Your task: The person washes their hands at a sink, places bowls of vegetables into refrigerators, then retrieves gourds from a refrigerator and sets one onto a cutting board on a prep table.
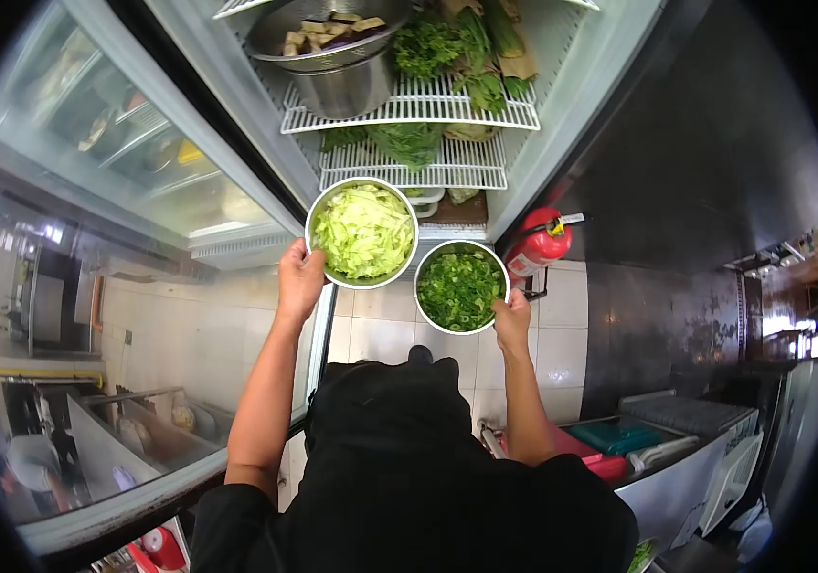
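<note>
Before an open refrigerator (581, 95), the left hand (300, 279) grasps the rim of a bowl (371, 283) of shredded pale-green leaves (364, 229); the right hand (513, 317) grasps a second bowl (452, 246) of chopped greens (456, 291). Right of the refrigerator: a red fire extinguisher (535, 246).

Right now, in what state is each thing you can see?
Pale-framed glass fridge door: open.
Round metal bowl of pale-green shreds: filled, held.
Round metal bowl of dark-green chopped greens: filled, held.
Bare left hand: gripping the first bowl.
Bare right hand: gripping the second bowl.
Wide metal bowl of purple-skinned cubes: partly filled.
Silver cylindrical pot: beneath that bowl.
Red fire extinguisher: upright, not held.
</note>
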A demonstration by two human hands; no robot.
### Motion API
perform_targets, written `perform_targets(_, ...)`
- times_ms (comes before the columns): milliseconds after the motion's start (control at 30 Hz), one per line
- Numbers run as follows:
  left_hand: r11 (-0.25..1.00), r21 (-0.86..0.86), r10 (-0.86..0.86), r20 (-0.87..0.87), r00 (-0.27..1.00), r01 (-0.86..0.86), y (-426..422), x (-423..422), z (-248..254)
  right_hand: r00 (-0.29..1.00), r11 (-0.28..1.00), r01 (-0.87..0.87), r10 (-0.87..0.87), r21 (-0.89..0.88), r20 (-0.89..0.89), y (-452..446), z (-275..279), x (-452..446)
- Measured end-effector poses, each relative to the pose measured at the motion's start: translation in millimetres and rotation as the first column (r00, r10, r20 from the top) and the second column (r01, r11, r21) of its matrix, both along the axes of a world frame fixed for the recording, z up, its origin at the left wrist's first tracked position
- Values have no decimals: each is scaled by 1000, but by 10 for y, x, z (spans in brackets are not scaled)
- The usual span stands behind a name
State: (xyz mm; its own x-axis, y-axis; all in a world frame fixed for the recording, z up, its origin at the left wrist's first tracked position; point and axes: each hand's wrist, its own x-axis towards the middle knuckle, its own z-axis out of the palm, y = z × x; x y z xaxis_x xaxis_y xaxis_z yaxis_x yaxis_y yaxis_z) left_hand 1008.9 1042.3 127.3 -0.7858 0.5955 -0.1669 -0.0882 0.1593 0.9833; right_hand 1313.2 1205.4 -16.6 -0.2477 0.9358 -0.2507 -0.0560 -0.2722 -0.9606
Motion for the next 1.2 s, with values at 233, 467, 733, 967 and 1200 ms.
perform_targets(233, 999, -23, 46, 90, 995, -44, 70, -228, -379, 998, 999, 28, -26, 43, -61, 85, 444, 193)
perform_targets(467, 998, -48, 38, 151, 988, -31, 130, -362, -658, 987, 994, 110, -108, 12, -116, 123, 903, 38)
perform_targets(733, 967, -91, -221, 155, 963, 237, 144, -97, 362, 996, 989, -65, 58, 134, 61, 285, 182, -517)
perform_targets(967, 958, -151, -209, 209, 955, 243, 273, 226, 291, 988, 991, -111, 118, 71, -97, 12, 279, -1019)
perform_targets(1200, 986, -59, -139, 245, 959, 158, 157, -43, 255, 984, 983, -154, 162, 100, -71, -1, 517, -1379)
